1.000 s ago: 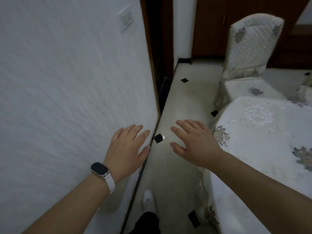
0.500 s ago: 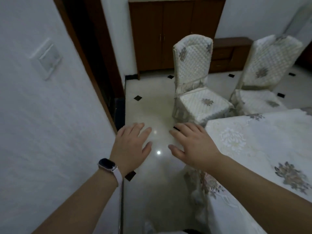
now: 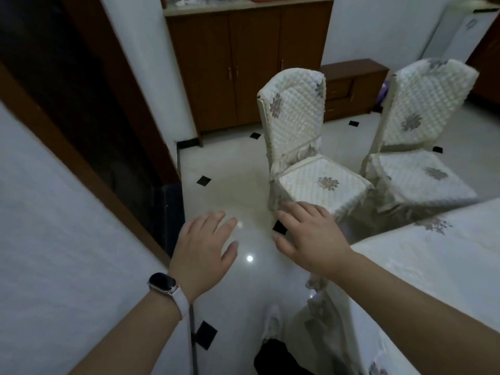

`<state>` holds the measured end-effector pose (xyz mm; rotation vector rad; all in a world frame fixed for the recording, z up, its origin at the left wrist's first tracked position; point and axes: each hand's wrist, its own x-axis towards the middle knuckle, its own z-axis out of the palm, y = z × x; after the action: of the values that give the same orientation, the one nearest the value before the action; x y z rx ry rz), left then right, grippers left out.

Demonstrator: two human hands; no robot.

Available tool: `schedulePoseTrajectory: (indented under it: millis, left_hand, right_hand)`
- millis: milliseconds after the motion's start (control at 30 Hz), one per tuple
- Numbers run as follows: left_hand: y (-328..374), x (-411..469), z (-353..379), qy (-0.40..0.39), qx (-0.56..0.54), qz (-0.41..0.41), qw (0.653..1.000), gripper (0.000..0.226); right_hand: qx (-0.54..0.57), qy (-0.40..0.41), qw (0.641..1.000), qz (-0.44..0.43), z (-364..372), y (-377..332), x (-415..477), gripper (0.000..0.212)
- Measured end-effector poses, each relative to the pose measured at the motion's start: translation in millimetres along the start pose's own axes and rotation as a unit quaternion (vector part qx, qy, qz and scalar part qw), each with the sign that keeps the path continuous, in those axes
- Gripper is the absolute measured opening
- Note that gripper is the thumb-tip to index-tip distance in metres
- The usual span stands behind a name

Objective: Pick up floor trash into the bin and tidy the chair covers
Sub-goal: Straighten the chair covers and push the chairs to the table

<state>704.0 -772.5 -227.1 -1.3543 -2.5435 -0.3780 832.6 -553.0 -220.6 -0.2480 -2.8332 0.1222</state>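
Two chairs in cream quilted covers with purple flowers stand ahead. The nearer chair (image 3: pixel 311 147) is at centre, the second chair (image 3: pixel 422 147) to its right. My left hand (image 3: pixel 205 250), with a watch on the wrist, is held out flat over the floor, fingers straight and holding nothing. My right hand (image 3: pixel 311 239) is also spread flat and empty, in front of the near chair's seat corner without clearly touching it. No floor trash or bin is in sight.
A white wall (image 3: pixel 54 239) and dark doorway (image 3: pixel 81 104) lie to the left. A table with a flowered cloth (image 3: pixel 433 266) fills the lower right. A brown cabinet (image 3: pixel 249 63) stands at the back. Glossy tiled floor (image 3: pixel 230 190) runs between wall and table.
The view has swung up and right, from the wall to the room. The chairs now appear closer and larger. Both hands stay spread and empty in front of me.
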Motion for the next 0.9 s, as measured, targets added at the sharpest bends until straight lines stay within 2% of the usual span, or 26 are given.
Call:
schedulePoseTrajectory:
  millis: [133, 367, 700, 900]
  left_hand:
    - [-40.4, 72.3, -0.8, -0.044, 0.026, -0.025, 0.998, 0.048]
    - [-83.7, 187.8, 6.8, -0.048, 0.052, -0.043, 0.997, 0.052]
    - [-150.2, 306.3, 56.6, -0.017, 0.016, -0.011, 1.0, 0.046]
    - [-225.3, 387.9, 104.1, -0.023, -0.013, 0.017, 1.0, 0.047]
  right_hand:
    - [0.024, -0.015, 0.999, -0.027, 32.3, 22.4, 82.3, 0.051]
    - [0.033, -0.002, 0.998, -0.05, 41.4, 77.8, 204.9, 0.052]
    - [0.01, -0.026, 1.0, 0.009, 67.4, 127.8, 314.3, 0.052]
    - [-0.032, -0.04, 0.998, 0.034, 92.2, 141.6, 401.0, 0.053]
